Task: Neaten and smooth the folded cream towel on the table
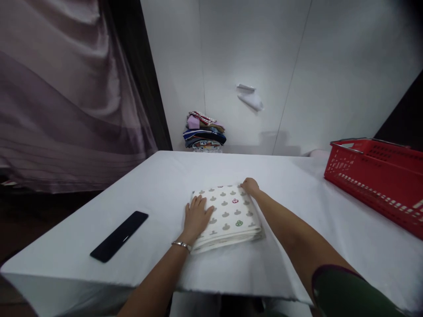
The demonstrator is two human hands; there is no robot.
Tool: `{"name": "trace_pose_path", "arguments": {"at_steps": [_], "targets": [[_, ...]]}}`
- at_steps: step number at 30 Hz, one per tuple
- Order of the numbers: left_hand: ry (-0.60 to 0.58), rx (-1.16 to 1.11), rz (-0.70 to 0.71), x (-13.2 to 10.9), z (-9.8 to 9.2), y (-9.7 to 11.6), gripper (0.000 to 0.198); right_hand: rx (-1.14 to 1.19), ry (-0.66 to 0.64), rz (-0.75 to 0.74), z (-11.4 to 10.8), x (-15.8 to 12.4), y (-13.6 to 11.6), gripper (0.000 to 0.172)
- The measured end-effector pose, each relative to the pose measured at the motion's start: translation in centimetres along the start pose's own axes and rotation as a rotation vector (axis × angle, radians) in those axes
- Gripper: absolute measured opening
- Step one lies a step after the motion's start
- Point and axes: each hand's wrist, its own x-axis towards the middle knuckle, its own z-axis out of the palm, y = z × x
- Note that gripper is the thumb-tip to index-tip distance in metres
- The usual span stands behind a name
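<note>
A folded white cloth (228,211) with a grey mushroom-like print lies on the white table in front of me. One motif on it is red and another green. My left hand (197,216) rests flat on the cloth's left side, fingers spread; a bracelet circles that wrist. At the far right corner of the cloth, my right hand (250,186) has its fingers curled in and pinched on the edge. Several folded layers show along the near side.
A dark flat phone-like slab (119,236) lies on the white-covered table (158,185) at left. A red plastic basket (380,176) stands at the right. Beyond the far edge is a stack of folded clothes (205,132) by the wall. A curtain (66,97) hangs at left.
</note>
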Motion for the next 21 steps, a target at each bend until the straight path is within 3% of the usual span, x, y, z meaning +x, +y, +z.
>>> {"name": "trace_pose_path", "arguments": {"at_steps": [8,12,15,18,21], "targets": [[0.002,-0.066,0.018,-0.1,-0.1,-0.1,0.05,-0.063,0.022,-0.035,0.5,-1.0,1.2,0.025],[-0.007,-0.064,0.002,-0.1,0.0,0.0,0.051,-0.158,0.026,-0.192,0.5,-1.9,0.9,0.038],[-0.016,-0.058,0.013,0.1,0.1,0.1,0.052,-0.227,-0.08,-0.355,0.7,-2.7,0.7,0.04],[-0.032,-0.051,0.016,0.1,0.0,0.1,0.052,-0.282,-0.164,-0.417,0.7,-3.7,0.6,0.04],[-0.036,-0.048,0.015,0.0,0.0,0.1,0.051,-0.352,-0.11,-0.483,0.7,-5.4,0.4,0.05]]}}
